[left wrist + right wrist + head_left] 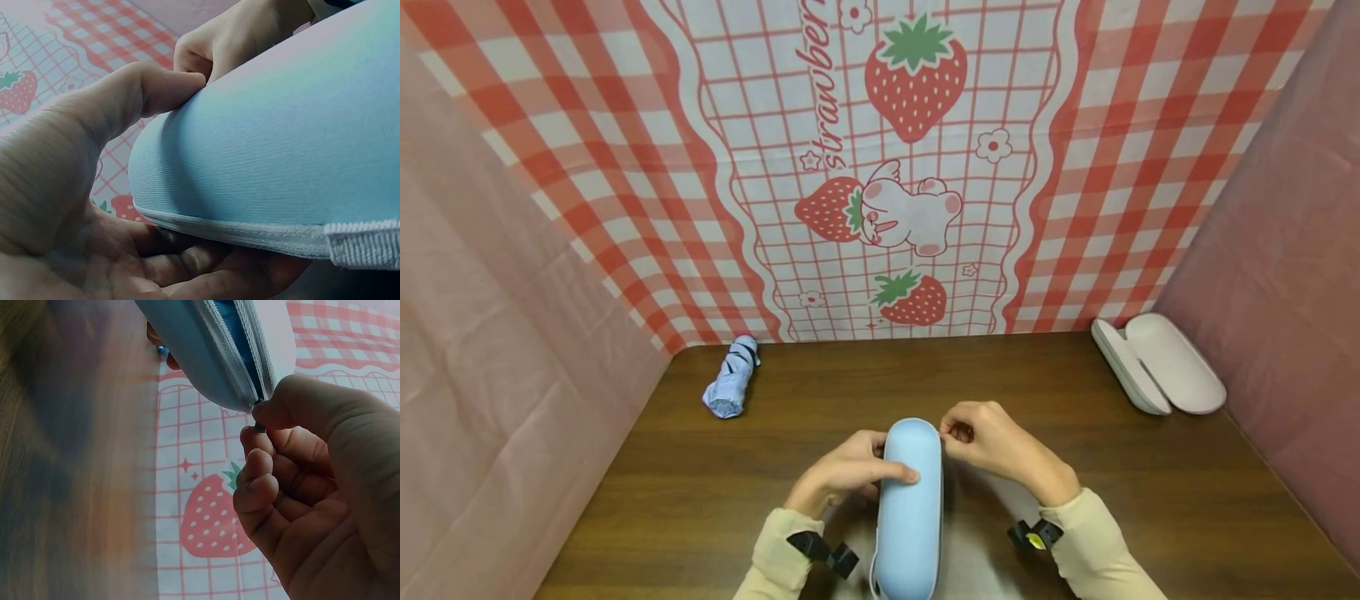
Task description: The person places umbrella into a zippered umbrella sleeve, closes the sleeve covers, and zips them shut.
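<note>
A long, rounded light blue zip case (910, 533) stands out from the wooden table's near side, between both hands. My left hand (848, 468) grips it from the left, thumb across the top face and fingers beneath, as the left wrist view shows. At the case's far right end, my right hand (1000, 446) pinches the small zipper pull (260, 427) between thumb and forefinger. In the right wrist view the zipper (219, 331) is parted above the pull, and a darker blue lining shows in the gap. The case's contents are hidden.
A folded light blue umbrella (730, 379) lies at the table's back left. An opened white glasses case (1176, 367) sits at the back right. Behind the wooden table (820, 375) hangs a strawberry-print cloth (1037, 250), with pink cloth at both sides.
</note>
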Action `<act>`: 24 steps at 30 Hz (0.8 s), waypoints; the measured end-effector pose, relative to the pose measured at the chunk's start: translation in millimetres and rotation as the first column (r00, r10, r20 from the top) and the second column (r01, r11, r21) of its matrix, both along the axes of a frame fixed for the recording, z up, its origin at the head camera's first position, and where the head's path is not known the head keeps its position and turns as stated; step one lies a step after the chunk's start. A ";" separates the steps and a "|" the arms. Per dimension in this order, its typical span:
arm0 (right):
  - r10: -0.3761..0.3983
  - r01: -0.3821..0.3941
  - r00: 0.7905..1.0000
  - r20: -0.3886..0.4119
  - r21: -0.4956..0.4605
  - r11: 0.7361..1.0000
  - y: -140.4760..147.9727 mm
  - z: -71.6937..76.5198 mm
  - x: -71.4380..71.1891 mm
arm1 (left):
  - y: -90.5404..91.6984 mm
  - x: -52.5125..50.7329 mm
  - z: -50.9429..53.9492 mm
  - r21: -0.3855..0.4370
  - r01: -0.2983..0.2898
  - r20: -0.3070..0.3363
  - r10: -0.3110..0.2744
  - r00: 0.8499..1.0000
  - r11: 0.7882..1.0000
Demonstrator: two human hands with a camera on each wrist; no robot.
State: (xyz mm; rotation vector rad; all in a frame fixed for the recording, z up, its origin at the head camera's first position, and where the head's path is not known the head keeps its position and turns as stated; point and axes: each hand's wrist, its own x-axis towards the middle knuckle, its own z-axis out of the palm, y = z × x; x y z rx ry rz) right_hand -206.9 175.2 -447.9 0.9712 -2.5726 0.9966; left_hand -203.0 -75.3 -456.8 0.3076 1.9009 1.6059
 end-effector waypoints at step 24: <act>-0.014 0.015 0.996 -0.089 0.004 1.000 0.1 -0.7 -3.0 | -5.2 -20.9 -8.8 0.016 0.051 -0.030 -0.050 0.998 0.999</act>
